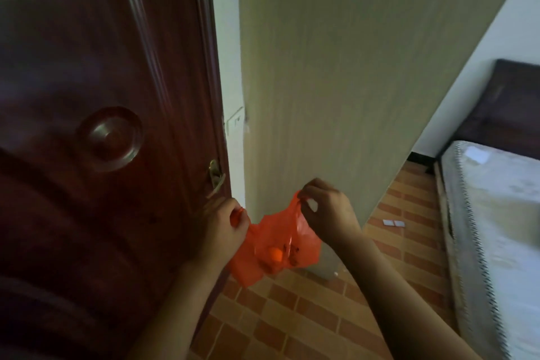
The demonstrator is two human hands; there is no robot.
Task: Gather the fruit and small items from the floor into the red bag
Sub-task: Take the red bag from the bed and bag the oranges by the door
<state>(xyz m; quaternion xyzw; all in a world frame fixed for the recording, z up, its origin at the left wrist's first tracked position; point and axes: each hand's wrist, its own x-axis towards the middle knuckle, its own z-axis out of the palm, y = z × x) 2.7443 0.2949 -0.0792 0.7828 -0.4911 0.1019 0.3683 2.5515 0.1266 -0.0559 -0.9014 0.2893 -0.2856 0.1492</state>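
The red plastic bag (263, 248) hangs in the air between my hands, above the tiled floor. My left hand (225, 228) grips its left handle. My right hand (324, 210) pinches the right handle, a little higher. Through the thin plastic an orange round fruit (276, 254) and a few darker small items show at the bottom of the bag.
A dark red door (102, 126) with a brass handle (216, 178) fills the left. A beige panel (336, 82) stands straight ahead. A mattress (496, 228) lies at the right. Small white pieces (394, 223) lie on the brick-pattern floor (321, 316).
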